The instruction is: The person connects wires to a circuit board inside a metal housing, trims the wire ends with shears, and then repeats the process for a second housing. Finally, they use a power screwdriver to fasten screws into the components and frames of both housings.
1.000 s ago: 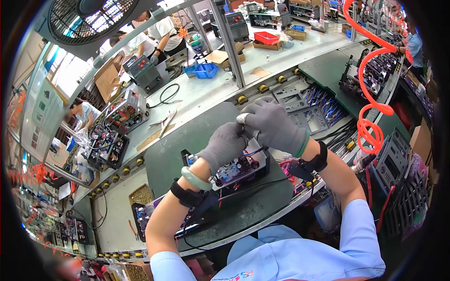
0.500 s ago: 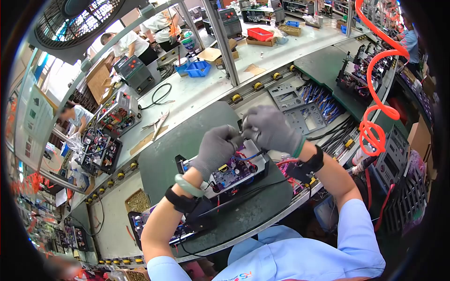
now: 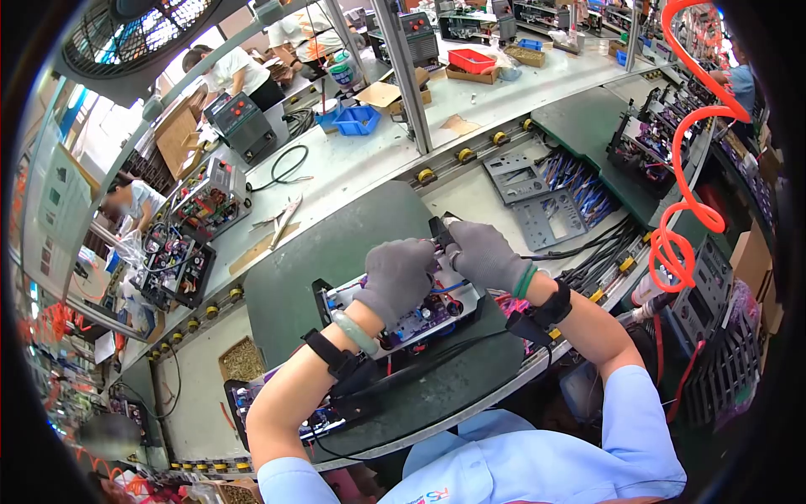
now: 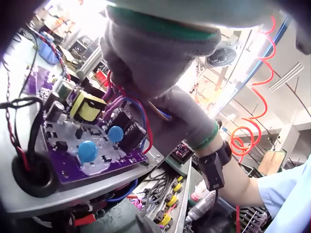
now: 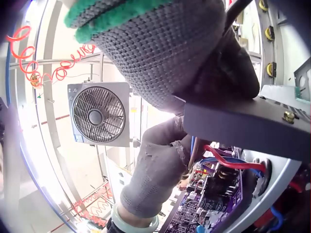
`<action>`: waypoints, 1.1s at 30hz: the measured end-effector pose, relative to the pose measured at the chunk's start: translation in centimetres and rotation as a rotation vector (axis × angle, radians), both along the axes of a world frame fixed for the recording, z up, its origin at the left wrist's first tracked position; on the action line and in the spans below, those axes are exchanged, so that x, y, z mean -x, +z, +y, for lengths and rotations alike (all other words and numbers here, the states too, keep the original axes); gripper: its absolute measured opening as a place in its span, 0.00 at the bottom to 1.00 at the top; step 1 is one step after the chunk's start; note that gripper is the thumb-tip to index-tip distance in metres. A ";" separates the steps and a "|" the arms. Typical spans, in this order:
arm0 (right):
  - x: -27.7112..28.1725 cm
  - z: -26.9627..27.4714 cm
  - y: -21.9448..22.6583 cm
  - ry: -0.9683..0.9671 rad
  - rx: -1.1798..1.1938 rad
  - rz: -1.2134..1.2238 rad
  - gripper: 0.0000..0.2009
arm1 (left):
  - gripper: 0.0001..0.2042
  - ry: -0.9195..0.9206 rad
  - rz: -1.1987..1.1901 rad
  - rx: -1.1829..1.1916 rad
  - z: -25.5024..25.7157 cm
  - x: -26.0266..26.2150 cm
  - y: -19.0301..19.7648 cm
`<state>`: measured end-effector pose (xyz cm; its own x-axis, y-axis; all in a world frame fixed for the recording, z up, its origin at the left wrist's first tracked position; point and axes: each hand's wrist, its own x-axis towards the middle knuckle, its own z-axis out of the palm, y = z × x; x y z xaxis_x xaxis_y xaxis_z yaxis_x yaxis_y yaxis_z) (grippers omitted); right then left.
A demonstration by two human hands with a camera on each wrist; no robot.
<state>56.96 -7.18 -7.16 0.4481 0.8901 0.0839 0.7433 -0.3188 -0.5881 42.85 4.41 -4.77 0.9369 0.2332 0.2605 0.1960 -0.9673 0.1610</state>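
Observation:
In the head view, the gloved left hand (image 3: 397, 275) is over a metal unit with a purple circuit board (image 4: 104, 167). Its bent fingers (image 5: 179, 145) pinch at blue and brown wires (image 5: 194, 145) in the right wrist view; the exact contact is partly hidden. The gloved right hand (image 3: 489, 256) is just beside it, fingers curled round a black part (image 3: 439, 232) above the unit's far edge. A dark grey panel (image 5: 243, 121) stands close under the right hand. Red and blue wires (image 4: 144, 116) rise from the board toward both hands.
Cutters (image 3: 285, 223) lie on the bench beyond the green mat (image 3: 336, 227). Grey panels (image 3: 546, 220), blue wires and black cables lie to the right. Another board unit (image 3: 323, 416) is at the near left. A red coiled hose (image 3: 684, 168) hangs at the right.
Both hands have come lower and closer to the unit. The right hand has turned, and the black part now shows above its fingers. The head view has shifted slightly.

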 end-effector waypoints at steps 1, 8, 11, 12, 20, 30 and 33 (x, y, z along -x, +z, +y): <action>0.0 0.0 0.1 -0.001 -0.004 0.000 0.15 | 0.02 -0.001 0.023 -0.003 0.0 -0.1 0.0; 0.6 0.3 0.4 -0.024 0.008 -0.053 0.13 | 0.04 -0.155 0.020 -0.249 0.2 -1.5 -0.7; 0.4 0.4 0.1 -0.026 -0.044 -0.064 0.11 | 0.04 -0.072 -0.020 -0.285 -0.2 -1.4 -1.4; 0.5 0.3 0.0 -0.030 -0.075 -0.065 0.10 | 0.04 -0.066 -0.018 -0.285 -0.2 -1.2 -1.6; -0.3 -0.4 -0.7 -0.020 -0.118 0.024 0.13 | 0.25 0.088 -0.163 -0.172 1.7 14.3 8.3; 5.3 -1.0 1.5 0.357 -0.472 -0.574 0.12 | 0.26 1.035 0.281 0.574 -3.4 44.5 -3.3; 8.9 -2.1 -0.2 0.598 -0.348 -0.692 0.14 | 0.30 0.866 -0.079 0.738 -1.6 46.2 -15.4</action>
